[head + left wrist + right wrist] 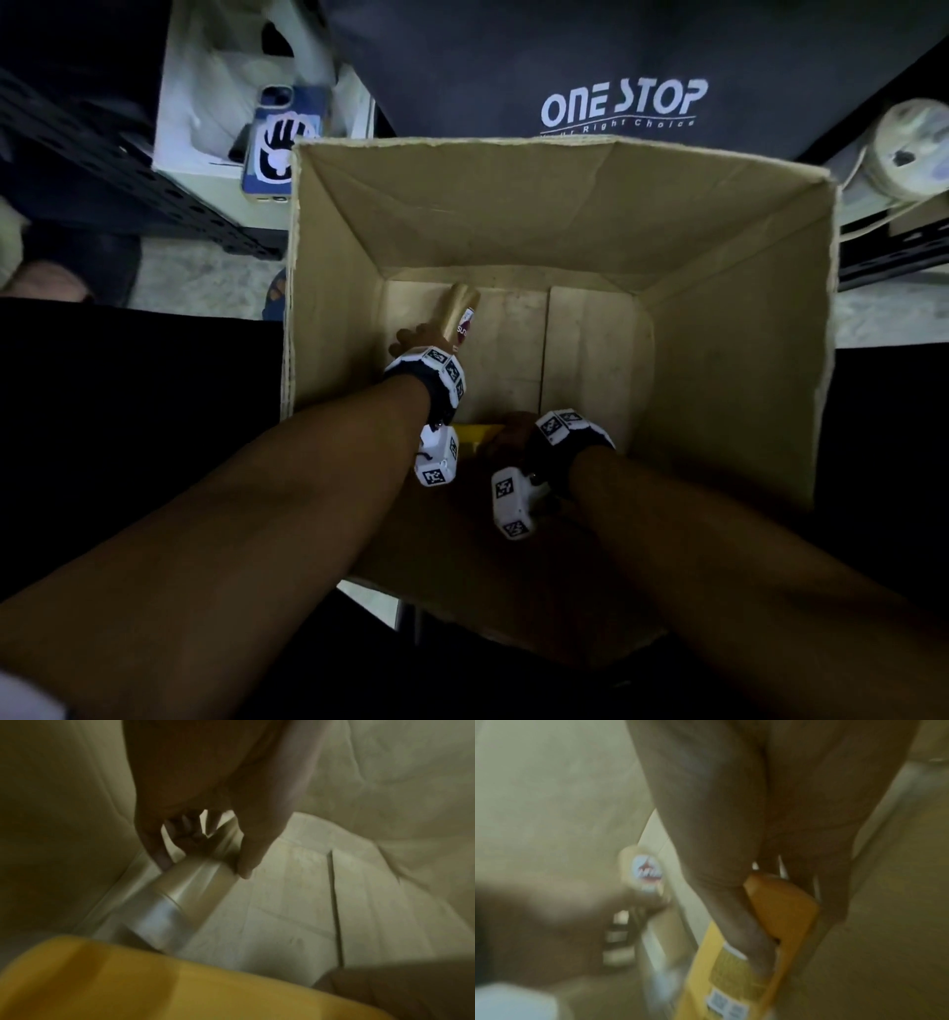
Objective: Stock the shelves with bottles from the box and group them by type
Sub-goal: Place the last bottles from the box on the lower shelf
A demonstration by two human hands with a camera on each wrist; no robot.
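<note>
cardboard box (719, 318) holds gold bottle (460, 317), yellow bottle (780, 914)

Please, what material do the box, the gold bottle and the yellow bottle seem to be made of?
Box: corrugated cardboard, matte brown; rough torn rims and folded bottom flaps show it.
Gold bottle, held by the left hand: probably plastic with a glossy metallic finish, judging by its soft sheen; metal is possible.
Yellow bottle, gripped by the right hand: likely opaque smooth plastic, with a printed label.

- Head view dim, dark around the edges, wide-angle bending at the borders
- Both wrist views smeared with motion blur, murky yellowish light, soft focus throughout
</note>
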